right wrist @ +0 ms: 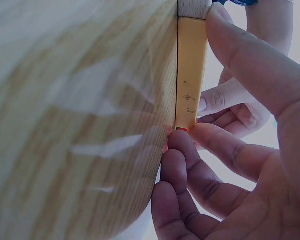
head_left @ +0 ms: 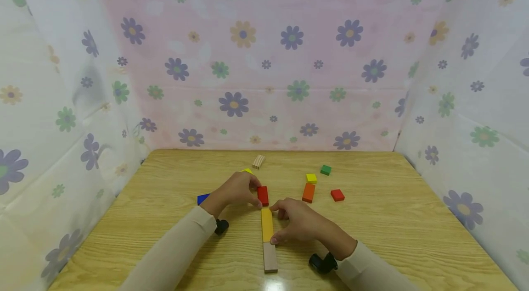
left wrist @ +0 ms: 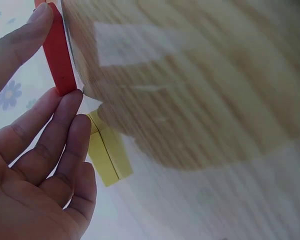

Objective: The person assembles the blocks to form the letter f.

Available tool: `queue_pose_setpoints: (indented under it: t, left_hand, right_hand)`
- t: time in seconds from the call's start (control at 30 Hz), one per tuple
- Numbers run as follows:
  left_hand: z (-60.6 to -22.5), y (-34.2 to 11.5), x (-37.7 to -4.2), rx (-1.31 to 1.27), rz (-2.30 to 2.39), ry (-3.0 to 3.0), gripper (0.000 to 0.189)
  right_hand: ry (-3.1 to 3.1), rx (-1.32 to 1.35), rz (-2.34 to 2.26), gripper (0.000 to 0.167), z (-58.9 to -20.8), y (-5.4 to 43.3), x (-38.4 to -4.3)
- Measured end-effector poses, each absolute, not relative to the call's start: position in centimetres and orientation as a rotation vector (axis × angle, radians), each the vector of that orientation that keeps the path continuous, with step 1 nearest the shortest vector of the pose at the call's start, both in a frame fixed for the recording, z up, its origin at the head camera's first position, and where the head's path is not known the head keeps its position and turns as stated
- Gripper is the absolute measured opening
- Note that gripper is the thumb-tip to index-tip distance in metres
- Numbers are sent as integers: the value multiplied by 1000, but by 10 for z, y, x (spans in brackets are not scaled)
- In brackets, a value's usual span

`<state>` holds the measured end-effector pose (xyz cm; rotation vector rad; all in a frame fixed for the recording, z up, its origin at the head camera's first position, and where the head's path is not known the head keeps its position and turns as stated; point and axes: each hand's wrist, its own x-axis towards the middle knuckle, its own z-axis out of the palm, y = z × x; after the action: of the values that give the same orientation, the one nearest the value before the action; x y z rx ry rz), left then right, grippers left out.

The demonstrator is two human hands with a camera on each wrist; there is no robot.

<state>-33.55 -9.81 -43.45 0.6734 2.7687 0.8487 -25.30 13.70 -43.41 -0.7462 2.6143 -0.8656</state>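
A red block [head_left: 262, 196] lies on the table, and my left hand [head_left: 237, 187] pinches it lengthwise, thumb at the near end and fingertips at the far end. Just below it, an orange-yellow block [head_left: 267, 225] sits in line, flat on the wood. My right hand [head_left: 301, 221] spans that block from the right, with the thumb at its near end and the index finger at its far end. A plain wood block [head_left: 270, 257] meets its near end. In the left wrist view, a yellow block [left wrist: 110, 150] stands behind the fingers.
A blue block [head_left: 203, 198] is partly hidden by the left wrist. Farther back lies a grooved wooden piece [head_left: 258, 161]. To the right are yellow [head_left: 311, 178], orange [head_left: 308, 192], green [head_left: 325, 170] and small red [head_left: 337, 195] blocks. Flowered cloth [head_left: 264, 75] surrounds the table.
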Motion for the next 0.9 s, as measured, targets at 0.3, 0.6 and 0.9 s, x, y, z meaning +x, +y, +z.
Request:
queue_pose_setpoints:
  t: [0.3, 0.6, 0.9]
  left_hand:
    - [-437, -97, -335, 644, 868, 2759, 57]
    - [-437, -104, -333, 543, 1000, 2680, 60]
    - [-435, -107, -330, 417, 1186, 2534, 47]
  right_hand:
    - [2603, -742, -872, 75, -435, 137, -253]
    - [2597, -732, -878, 75, -435, 138, -253]
    - [2597, -733, -864, 75, -435, 137, -255]
